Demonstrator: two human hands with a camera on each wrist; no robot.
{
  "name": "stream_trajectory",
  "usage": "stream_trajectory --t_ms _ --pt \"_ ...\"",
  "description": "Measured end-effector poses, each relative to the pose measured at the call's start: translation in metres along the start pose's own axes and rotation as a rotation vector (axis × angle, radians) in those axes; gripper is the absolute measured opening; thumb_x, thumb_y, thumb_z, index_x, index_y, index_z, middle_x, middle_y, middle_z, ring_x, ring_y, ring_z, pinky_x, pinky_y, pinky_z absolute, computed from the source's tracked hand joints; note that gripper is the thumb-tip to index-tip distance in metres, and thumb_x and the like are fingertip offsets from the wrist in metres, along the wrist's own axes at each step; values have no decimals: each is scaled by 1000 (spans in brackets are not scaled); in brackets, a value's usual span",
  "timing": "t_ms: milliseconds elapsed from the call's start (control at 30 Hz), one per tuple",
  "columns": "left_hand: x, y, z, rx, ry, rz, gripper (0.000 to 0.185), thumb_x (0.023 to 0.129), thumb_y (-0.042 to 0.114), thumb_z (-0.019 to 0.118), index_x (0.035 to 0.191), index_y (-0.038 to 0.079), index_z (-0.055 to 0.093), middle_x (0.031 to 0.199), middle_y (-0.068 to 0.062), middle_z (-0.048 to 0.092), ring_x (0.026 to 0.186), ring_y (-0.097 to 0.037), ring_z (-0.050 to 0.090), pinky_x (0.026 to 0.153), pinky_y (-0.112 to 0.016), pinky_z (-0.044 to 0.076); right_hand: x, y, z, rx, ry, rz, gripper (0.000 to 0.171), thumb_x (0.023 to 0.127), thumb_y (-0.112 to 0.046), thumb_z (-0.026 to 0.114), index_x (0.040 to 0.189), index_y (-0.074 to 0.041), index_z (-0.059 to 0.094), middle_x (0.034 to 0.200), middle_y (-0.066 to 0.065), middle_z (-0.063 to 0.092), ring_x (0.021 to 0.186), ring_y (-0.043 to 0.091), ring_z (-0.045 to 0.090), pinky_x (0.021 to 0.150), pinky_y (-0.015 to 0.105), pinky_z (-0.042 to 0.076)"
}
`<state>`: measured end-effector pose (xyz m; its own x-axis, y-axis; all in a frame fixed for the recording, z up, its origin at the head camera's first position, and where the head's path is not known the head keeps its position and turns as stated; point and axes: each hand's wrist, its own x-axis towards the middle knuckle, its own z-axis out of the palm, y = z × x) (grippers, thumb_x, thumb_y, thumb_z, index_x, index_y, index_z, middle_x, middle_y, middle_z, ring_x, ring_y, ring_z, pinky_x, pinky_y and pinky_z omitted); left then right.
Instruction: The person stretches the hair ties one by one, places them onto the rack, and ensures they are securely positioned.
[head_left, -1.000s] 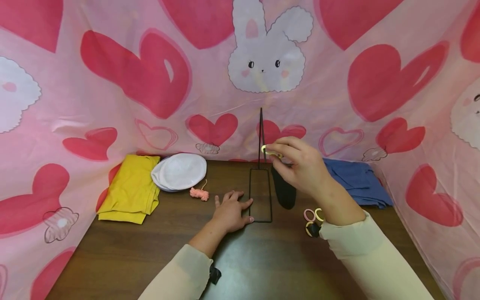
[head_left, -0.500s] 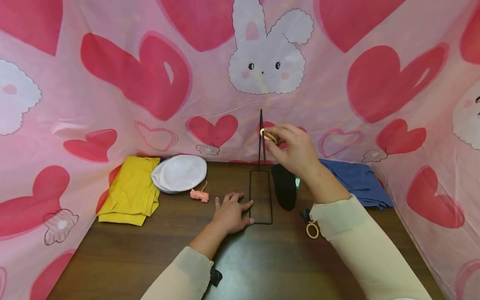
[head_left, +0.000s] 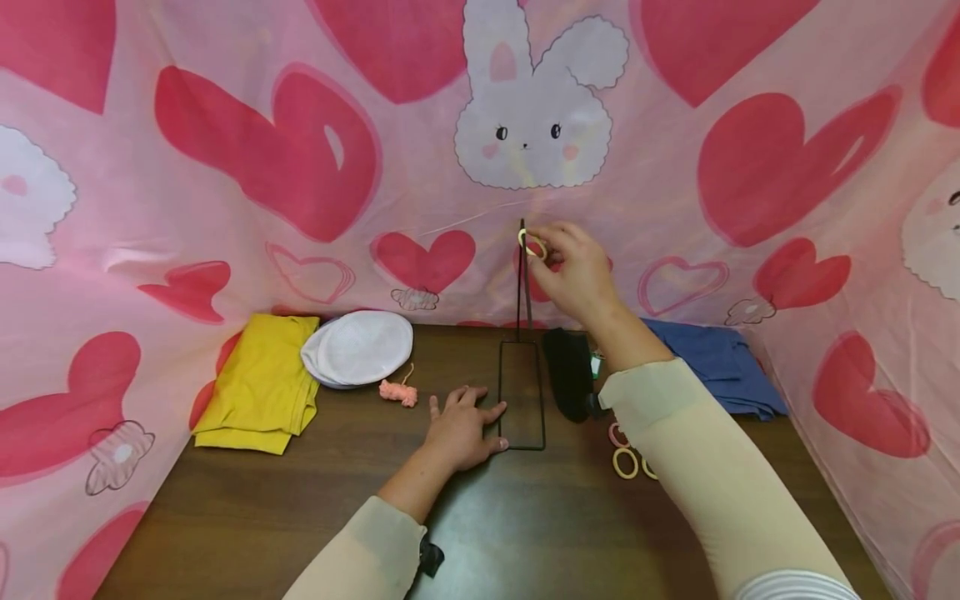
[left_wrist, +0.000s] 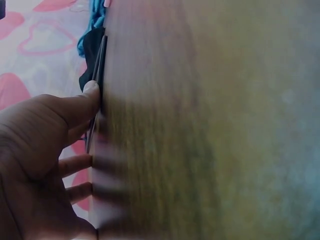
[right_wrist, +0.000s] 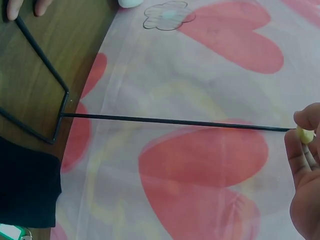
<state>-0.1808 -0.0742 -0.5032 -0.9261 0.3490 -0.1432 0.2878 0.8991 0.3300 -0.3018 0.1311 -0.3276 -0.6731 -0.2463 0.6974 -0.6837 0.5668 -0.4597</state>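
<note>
My right hand (head_left: 576, 271) pinches a yellow hair tie (right_wrist: 305, 134) between thumb and fingers. It is beside the top of a thin black wire stand (right_wrist: 175, 121), and the tie's loop overlaps the upright in the head view. The stand's rectangular base (head_left: 542, 408) lies flat on the wooden table. My left hand (head_left: 463, 429) rests at the base's left side with fingers spread. In the left wrist view, its thumb (left_wrist: 91, 87) lies against the base wire. The far part of the right hand is cut off in the right wrist view.
Black folded fabric (head_left: 567, 375) lies right of the base, with a green tag (head_left: 596, 364) beside it. Loose hair ties (head_left: 625, 463) lie near the right sleeve. Blue cloth (head_left: 712, 367), pink yarn (head_left: 399, 392), a white cap (head_left: 363, 346) and yellow cloth (head_left: 258, 383) line the back.
My right hand has risen along the upright with the yellow hair tie, from about mid-height to near the top. The left hand has stayed at the base.
</note>
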Motion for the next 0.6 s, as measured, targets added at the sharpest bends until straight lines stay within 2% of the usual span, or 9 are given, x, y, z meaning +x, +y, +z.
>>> stream_trajectory --t_ms 133,333,433,600 --pt "0 2 0 -3 4 7 65 92 60 70 152 39 54 163 -4 38 152 -37 27 114 -79 13 5 5 5 25 34 25 37 89 -3 76 126 -3 74 118 18 66 81 28 71 78 42 62" --pt "-1 4 -1 -8 7 10 67 92 59 71 153 37 53 163 -3 38 152 -37 27 114 -78 13 9 11 8 27 40 7 40 89 -3 76 129 -4 72 116 18 69 81 28 71 79 43 62" --pt "-1 4 -1 -5 6 4 69 92 59 71 154 37 52 163 -3 38 152 -36 27 114 -78 13 5 13 7 47 31 -3 44 88 -2 77 132 -5 70 115 17 69 83 28 72 79 44 62" --pt "0 3 1 -5 8 0 70 91 60 71 154 36 52 164 -3 38 152 -37 27 114 -78 13 -10 10 -2 40 28 10 43 88 -2 79 129 -1 70 115 17 69 85 27 72 80 44 62"
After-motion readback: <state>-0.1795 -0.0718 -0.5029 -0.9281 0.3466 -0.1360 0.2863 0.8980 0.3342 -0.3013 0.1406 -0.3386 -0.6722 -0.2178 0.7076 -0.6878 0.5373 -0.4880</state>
